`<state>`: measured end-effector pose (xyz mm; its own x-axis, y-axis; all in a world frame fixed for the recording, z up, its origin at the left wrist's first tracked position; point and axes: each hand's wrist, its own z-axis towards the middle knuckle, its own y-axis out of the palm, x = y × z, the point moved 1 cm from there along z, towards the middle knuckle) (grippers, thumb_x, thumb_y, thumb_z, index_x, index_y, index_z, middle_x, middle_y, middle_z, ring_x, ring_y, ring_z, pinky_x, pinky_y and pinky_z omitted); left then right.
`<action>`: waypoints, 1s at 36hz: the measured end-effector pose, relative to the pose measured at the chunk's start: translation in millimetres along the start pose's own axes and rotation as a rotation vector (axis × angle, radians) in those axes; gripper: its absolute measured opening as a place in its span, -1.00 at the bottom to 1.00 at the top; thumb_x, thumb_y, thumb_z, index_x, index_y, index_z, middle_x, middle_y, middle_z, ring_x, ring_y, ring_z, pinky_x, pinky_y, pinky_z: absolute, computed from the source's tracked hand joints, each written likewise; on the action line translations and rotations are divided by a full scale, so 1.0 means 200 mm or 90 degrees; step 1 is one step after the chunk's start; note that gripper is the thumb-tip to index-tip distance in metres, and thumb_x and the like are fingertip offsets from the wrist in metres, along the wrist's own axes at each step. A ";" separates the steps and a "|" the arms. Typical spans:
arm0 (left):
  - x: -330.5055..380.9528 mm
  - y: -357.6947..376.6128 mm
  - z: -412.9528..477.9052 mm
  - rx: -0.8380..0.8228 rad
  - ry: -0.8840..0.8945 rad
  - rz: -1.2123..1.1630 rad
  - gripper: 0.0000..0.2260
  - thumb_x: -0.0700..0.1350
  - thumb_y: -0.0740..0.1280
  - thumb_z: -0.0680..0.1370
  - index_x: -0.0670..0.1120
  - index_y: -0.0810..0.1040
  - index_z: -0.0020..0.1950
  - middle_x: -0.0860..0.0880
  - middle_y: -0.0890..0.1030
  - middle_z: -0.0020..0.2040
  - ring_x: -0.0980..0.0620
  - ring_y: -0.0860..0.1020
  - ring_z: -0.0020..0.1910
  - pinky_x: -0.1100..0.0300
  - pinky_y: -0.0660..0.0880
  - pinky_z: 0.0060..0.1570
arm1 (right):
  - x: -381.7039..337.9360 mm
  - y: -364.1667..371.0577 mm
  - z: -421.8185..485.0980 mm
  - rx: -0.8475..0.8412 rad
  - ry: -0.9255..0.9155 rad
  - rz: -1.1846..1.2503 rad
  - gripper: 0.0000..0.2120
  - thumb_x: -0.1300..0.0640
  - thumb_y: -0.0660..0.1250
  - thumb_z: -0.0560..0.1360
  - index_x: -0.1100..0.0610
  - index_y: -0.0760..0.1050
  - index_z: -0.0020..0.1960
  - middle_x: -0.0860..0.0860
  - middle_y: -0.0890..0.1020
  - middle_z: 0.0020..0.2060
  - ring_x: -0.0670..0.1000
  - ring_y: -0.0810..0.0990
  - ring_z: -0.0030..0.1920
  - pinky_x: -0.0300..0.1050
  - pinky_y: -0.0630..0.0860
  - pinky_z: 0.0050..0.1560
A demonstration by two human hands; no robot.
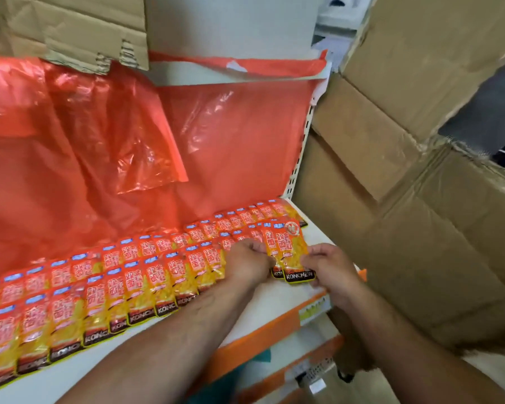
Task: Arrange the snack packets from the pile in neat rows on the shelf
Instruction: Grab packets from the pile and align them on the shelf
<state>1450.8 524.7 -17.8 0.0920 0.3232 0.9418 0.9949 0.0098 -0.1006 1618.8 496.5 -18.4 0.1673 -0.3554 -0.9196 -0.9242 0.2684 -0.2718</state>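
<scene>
Head view: left hand [250, 263] and right hand [330, 269] both pinch the snack packet [287, 249] by its lower sides, at the right end of the front row [129, 301] on the shelf [274, 300]. I'd overlap it evenly, logo level with its neighbours. Pile's out of frame, and I can't tell if it's one packet or two.

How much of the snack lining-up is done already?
Most of it looks done. Two overlapping rows of orange-and-yellow plastic snack packets lie on the white metal shelf: the back row reaches the right end, the front row stops short. In hand: the left grip and right grip pinch two more packets. Left: the short bare stretch to their right. The pile isn't in view.
</scene>
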 end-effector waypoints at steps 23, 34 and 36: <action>0.12 0.56 0.22 0.194 0.061 0.331 -0.87 -0.18 0.32 0.49 -0.12 0.51 0.03 -0.05 0.59 -0.10 -0.04 0.49 -0.17 0.21 0.37 -0.19 | -0.02 -0.35 0.55 -0.066 0.006 -0.028 -0.93 0.27 0.36 0.53 0.18 0.53 0.01 0.04 0.53 -0.30 -0.03 0.46 -0.34 -0.16 0.39 -0.41; 0.11 0.54 0.23 0.178 0.097 0.400 -0.85 -0.03 0.34 0.50 -0.10 0.50 -0.06 -0.08 0.64 -0.11 -0.09 0.56 -0.17 0.16 0.43 -0.21 | -0.05 -0.33 0.55 -0.076 -0.007 -0.020 -0.82 0.21 0.38 0.52 0.18 0.57 0.12 0.02 0.58 -0.29 -0.01 0.46 -0.35 -0.15 0.40 -0.35; 0.11 0.52 0.21 0.202 0.119 0.439 -0.84 0.02 0.28 0.53 -0.07 0.49 -0.10 -0.10 0.64 -0.14 -0.14 0.57 -0.16 0.12 0.44 -0.23 | -0.06 -0.32 0.54 -0.078 -0.013 -0.023 -0.80 0.20 0.39 0.52 0.17 0.57 0.14 0.00 0.59 -0.28 -0.02 0.48 -0.35 -0.12 0.44 -0.32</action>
<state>1554.9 572.8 -20.8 0.7181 0.1910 0.6692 0.6538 0.1443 -0.7428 1712.4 581.2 -21.1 0.2074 -0.3437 -0.9159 -0.9523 0.1434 -0.2694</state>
